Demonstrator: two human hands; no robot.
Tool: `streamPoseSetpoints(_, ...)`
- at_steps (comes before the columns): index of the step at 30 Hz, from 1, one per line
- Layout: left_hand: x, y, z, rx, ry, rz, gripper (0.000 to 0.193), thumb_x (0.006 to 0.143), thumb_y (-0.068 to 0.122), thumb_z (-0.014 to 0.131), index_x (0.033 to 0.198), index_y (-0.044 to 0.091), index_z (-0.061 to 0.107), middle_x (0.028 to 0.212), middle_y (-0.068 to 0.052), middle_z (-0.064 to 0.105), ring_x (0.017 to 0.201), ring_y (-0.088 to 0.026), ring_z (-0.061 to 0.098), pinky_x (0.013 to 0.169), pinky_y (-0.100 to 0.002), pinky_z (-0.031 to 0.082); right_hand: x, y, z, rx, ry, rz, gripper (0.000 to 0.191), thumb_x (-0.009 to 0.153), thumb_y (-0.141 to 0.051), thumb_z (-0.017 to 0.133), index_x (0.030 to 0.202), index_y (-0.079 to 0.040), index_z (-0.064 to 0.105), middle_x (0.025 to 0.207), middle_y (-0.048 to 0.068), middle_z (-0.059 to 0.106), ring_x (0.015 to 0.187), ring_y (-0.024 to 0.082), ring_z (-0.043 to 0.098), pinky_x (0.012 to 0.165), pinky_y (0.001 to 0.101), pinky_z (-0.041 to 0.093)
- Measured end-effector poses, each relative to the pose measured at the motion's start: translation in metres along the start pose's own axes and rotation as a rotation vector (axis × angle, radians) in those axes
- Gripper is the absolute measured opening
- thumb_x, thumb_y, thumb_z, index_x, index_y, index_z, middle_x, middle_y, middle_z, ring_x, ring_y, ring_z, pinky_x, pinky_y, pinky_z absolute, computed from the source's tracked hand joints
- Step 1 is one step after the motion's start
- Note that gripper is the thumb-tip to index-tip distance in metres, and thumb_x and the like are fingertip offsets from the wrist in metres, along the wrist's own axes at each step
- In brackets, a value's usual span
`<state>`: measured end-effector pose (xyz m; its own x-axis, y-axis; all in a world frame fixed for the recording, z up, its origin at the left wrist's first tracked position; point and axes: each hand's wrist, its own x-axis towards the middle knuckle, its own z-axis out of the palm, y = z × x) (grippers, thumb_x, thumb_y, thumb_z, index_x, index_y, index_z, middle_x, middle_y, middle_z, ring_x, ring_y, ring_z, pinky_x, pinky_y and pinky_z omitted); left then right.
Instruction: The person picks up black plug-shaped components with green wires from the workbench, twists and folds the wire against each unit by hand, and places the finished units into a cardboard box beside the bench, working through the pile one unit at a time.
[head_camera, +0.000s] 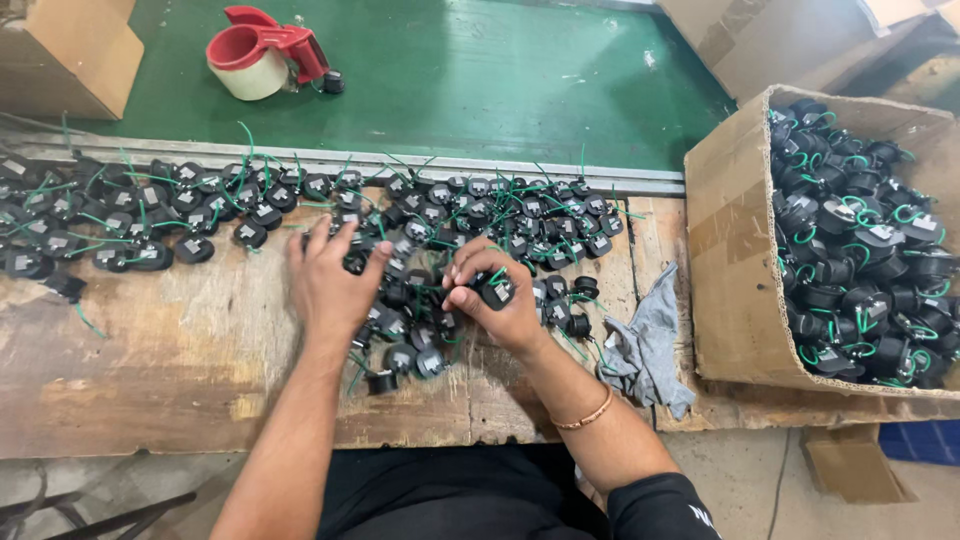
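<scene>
Several small round black parts with green wires (470, 215) lie spread in a band across a worn wooden bench (180, 350). My left hand (330, 285) rests palm down on the pile, fingers spread over the parts, its thumb by one black part. My right hand (500, 300) is closed on one black round part (497, 291), pinching it between thumb and fingers just above the pile. A thin bangle sits on my right wrist.
A cardboard box (735, 260) full of the same black parts stands at the right. A grey rag (650, 345) lies beside it. A red tape dispenser (262, 50) sits on the green mat (480, 80) behind. Another cardboard box (65, 50) is at the far left.
</scene>
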<state>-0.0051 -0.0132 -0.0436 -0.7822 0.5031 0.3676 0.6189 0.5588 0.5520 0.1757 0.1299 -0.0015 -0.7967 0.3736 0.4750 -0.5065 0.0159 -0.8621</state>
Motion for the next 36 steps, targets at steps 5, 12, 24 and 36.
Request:
streamPoseSetpoints(5,0.002,0.016,0.004,-0.067,-0.015,0.048,0.061,0.087,0.059,0.074,0.126,0.013,0.075,0.147,-0.02,0.057,0.137,-0.046,0.046,0.112,-0.05,0.039,-0.001,0.0,-0.001,-0.09,-0.012,-0.052,0.015,0.099,-0.009,0.073,0.099,-0.001,0.061,0.106,0.011,0.056,0.098,0.02,0.064,0.076,0.0321,0.065)
streamPoseSetpoints(12,0.004,0.015,0.002,-0.157,-0.132,0.1,0.057,0.084,0.06,0.073,0.125,0.021,0.076,0.151,-0.018,0.053,0.138,-0.045,0.043,0.11,-0.052,0.039,-0.001,0.002,-0.005,-0.136,-0.012,-0.086,0.016,0.099,-0.011,0.073,0.099,-0.001,0.061,0.105,0.01,0.056,0.097,0.02,0.064,0.077,0.0321,0.064)
streamPoseSetpoints(24,-0.013,0.036,0.008,-0.309,-0.192,0.322,0.047,0.076,0.041,0.082,0.12,0.023,0.076,0.146,-0.006,0.06,0.141,-0.04,0.046,0.108,-0.049,0.045,-0.002,-0.007,-0.001,-0.434,-0.071,-0.175,0.014,0.093,-0.009,0.077,0.092,-0.003,0.064,0.099,0.009,0.063,0.094,0.02,0.065,0.09,0.0353,0.055)
streamPoseSetpoints(36,0.006,0.026,-0.012,-0.394,-0.038,0.42,0.038,0.083,0.024,0.085,0.119,0.016,0.076,0.136,-0.006,0.069,0.136,-0.029,0.057,0.114,-0.052,0.037,-0.002,-0.009,-0.001,-0.454,-0.162,-0.227,0.014,0.091,-0.005,0.078,0.093,-0.005,0.064,0.097,0.007,0.062,0.092,0.021,0.067,0.083,0.0344,0.058)
